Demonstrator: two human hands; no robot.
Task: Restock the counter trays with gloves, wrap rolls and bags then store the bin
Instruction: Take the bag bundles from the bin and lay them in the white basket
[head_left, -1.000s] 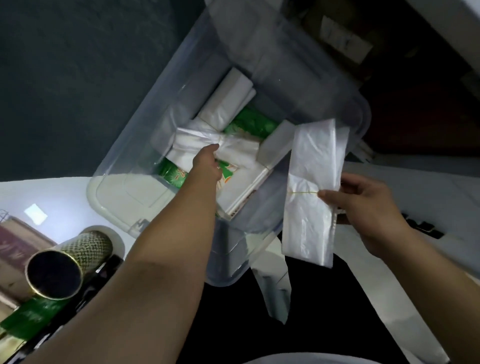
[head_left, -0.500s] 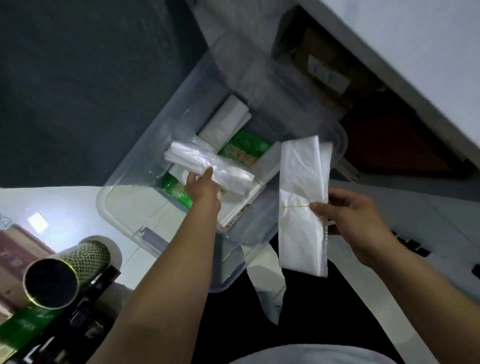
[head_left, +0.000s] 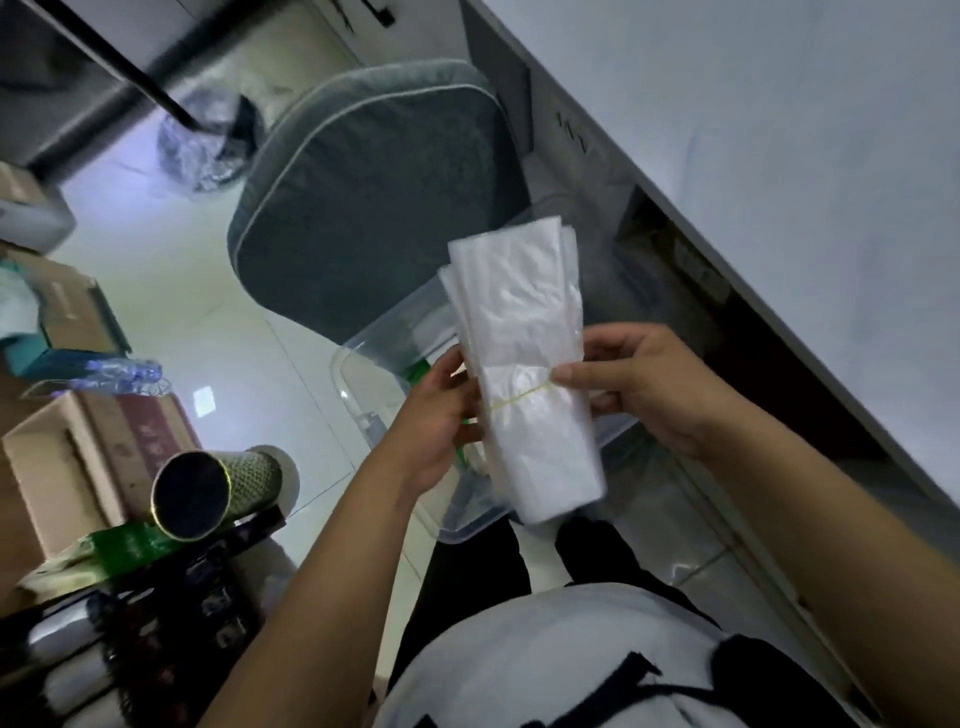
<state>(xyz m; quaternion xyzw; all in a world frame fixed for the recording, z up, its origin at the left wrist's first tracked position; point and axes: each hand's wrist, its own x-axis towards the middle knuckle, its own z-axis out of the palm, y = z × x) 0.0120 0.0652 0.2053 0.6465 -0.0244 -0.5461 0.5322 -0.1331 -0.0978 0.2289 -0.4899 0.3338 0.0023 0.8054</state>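
Observation:
A stack of white plastic bags (head_left: 524, 332), tied round the middle with a thin yellow rubber band, is held upright above the clear plastic bin (head_left: 374, 348). My right hand (head_left: 649, 389) pinches the stack at the band from the right. My left hand (head_left: 436, 421) grips it from the left side. It looks like two bundles pressed together. The bin sits on the floor below my hands, mostly hidden by them; a bit of green packaging (head_left: 418, 371) shows inside.
A grey cushioned chair seat (head_left: 374, 197) stands just behind the bin. The pale counter (head_left: 779, 130) runs along the right. Cardboard boxes (head_left: 67, 457), a gold-rimmed tube (head_left: 208, 493) and clutter fill the left. White tiled floor (head_left: 182, 280) lies between.
My left hand lifted a second bag bundle out of the bin and brought it against the one in my right hand. The view tilted up, showing the chair and the counter.

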